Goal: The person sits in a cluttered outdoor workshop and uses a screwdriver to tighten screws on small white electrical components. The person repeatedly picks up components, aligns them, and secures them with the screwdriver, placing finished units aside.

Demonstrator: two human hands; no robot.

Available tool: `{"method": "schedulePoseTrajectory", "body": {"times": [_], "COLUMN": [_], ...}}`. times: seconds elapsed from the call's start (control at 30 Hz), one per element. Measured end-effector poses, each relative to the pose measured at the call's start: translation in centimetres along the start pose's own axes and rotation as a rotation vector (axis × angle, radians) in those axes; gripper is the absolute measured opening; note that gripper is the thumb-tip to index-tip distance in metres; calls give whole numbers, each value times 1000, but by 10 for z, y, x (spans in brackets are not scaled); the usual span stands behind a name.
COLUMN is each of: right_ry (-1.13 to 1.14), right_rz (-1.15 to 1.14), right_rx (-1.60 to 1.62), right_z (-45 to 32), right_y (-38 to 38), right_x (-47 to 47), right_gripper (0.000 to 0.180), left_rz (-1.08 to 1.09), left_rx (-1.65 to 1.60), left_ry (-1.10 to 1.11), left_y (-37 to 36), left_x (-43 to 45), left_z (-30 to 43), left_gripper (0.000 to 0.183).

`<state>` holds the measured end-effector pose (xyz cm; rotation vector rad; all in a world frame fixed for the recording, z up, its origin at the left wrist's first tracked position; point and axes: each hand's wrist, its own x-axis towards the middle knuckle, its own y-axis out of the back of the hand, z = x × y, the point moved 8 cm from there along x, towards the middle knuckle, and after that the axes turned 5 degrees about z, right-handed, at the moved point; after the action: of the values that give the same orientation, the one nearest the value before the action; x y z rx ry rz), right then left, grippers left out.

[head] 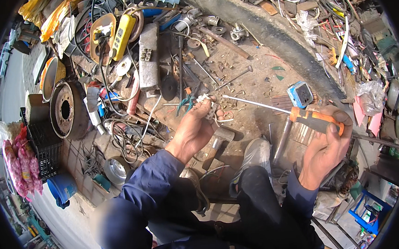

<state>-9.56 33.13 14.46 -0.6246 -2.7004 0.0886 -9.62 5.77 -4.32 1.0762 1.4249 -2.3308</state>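
Note:
My left hand (pixel 195 133) pinches a small whitish plastic part (pixel 203 97), perhaps a terminal block; the fingers hide some of it. In my right hand (pixel 326 152) is a screwdriver with an orange and black handle (pixel 308 119). Its long steel shaft (pixel 259 104) points left, with the tip a short gap from my left hand. Teal-handled pliers (pixel 185 104) lie just beyond my left fingers. Below that hand rests a hammer (pixel 225 133). A blue-sided box with a dark face (pixel 300 95) sits beyond the screwdriver handle.
Brass-coloured bits and bolts (pixel 231 105) litter the ground ahead. A grey block (pixel 149 70), a yellow power strip (pixel 123 36) and tangled cables (pixel 124 138) occupy the left. Beside them stands a rusty wheel rim (pixel 65 111). A raised curb (pixel 269 33) curves along the right, with scrap heaped beyond.

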Motion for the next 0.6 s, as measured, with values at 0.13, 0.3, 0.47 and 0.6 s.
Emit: {"method": "schedulePoseTrajectory", "body": {"times": [0.13,0.3,0.47,0.6], "right_ry": [68,77,63,60], "right_rz": [-42,-80,-111,-124], "right_rx": [-67,-99,-89,-76], "right_z": [-9,-9,-4,-2], "right_y": [-7,-15,-23,-25], "right_x": [-9,-14,-18,-17], "right_gripper": [29,29,28,28], "left_rz": [-8,-33,-49,-53], "left_rx": [-91,-105,-77,-93], "left_ry": [19,29,10,11], "left_y": [-1,-3,-5,-7], "left_x": [3,1,-1,-3], "left_z": [-2,-1,2,2], "left_gripper": [23,22,22,21]}}
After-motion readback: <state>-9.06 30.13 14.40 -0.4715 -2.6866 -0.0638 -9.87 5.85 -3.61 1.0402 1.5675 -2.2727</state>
